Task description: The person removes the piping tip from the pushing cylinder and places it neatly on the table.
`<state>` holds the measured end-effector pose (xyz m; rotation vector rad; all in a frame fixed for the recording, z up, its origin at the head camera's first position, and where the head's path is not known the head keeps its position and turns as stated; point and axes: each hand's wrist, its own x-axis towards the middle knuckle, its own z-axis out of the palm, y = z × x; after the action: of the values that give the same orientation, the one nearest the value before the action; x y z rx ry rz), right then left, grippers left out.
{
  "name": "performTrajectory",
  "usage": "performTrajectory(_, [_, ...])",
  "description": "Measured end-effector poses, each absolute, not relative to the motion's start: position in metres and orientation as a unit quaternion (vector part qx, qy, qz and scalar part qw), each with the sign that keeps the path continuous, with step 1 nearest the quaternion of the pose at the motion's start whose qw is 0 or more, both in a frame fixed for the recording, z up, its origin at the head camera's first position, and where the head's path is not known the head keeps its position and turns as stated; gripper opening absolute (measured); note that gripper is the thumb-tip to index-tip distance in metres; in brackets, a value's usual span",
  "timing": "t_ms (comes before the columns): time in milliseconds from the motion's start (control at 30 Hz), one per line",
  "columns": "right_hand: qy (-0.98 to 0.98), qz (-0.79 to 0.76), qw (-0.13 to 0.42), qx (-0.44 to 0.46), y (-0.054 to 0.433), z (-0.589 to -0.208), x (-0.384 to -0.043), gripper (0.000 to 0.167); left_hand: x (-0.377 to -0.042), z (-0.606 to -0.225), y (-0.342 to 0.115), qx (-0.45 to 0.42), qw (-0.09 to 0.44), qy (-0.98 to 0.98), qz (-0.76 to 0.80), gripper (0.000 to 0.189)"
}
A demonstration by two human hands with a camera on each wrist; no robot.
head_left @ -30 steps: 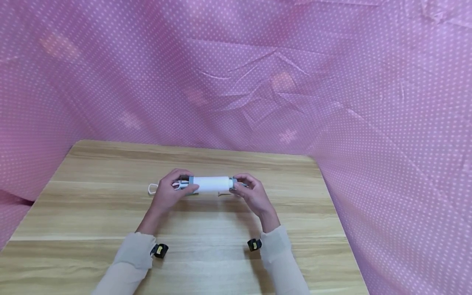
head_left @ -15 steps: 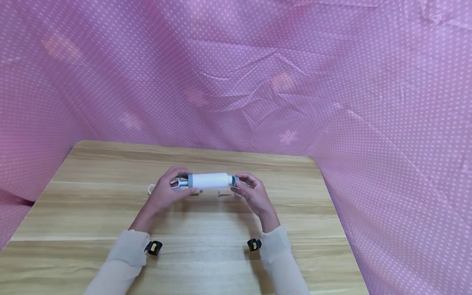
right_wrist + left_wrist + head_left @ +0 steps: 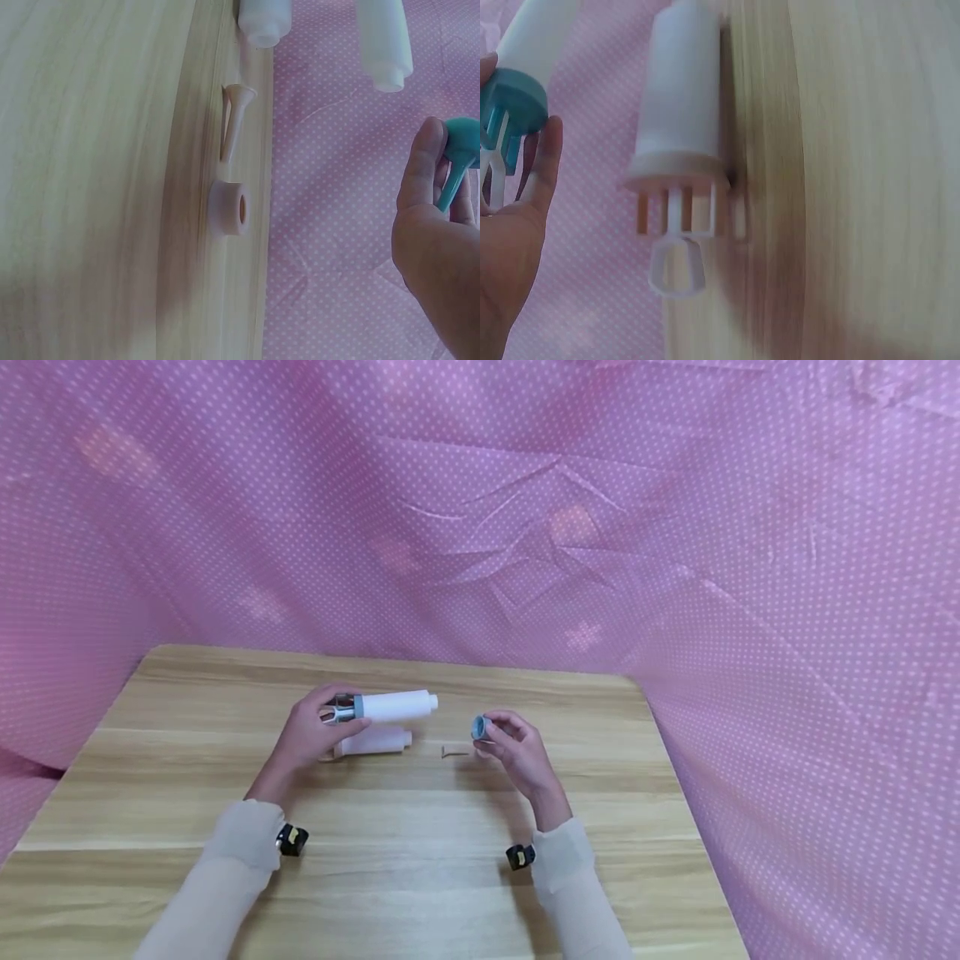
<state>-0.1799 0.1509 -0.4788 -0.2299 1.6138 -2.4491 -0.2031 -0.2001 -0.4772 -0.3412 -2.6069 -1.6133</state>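
In the head view my left hand point(image 3: 303, 735) grips a white syringe-like tube point(image 3: 397, 704) by its teal collar point(image 3: 521, 94), its narrow neck pointing right and bare. The tube is held above the table. My right hand point(image 3: 517, 756) pinches a teal cap point(image 3: 480, 727), its hollow side facing the tube across a gap. A thin teal stem point(image 3: 452, 186) sticks out from this cap in the right wrist view. Below the held tube lies a second one point(image 3: 375, 742), with a pinkish collar point(image 3: 676, 169) and a white loop handle point(image 3: 676, 277).
A small pinkish peg with a flared end point(image 3: 236, 124) lies on the table point(image 3: 420, 877) between the hands. Beside it is a pinkish ring-shaped cap point(image 3: 226, 208), partly behind my right hand in the head view. Pink dotted cloth point(image 3: 480, 527) hangs round the table's back and sides.
The teal cap has come off the white tube's neck. My left hand has moved left and away with the tube, uncovering the second tube; my right hand has stayed nearly in place.
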Motion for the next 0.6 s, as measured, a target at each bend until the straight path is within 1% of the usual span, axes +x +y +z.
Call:
performTrajectory(200, [0.549,-0.827,0.101,-0.071,0.152,-0.482,-0.181,0.017,-0.216,-0.486,-0.212,-0.101,0.013,-0.856,-0.507,0.056])
performTrajectory(333, [0.549,-0.827,0.103,-0.069,0.152,-0.484,-0.183,0.019,-0.226,-0.491,-0.219,-0.093,0.007,-0.869,-0.486,0.054])
performTrajectory(600, [0.544,-0.830,0.102,-0.068,0.153,-0.486,-0.184,0.018,-0.242,-0.501,-0.224,-0.079,-0.040,-0.871,-0.483,0.055])
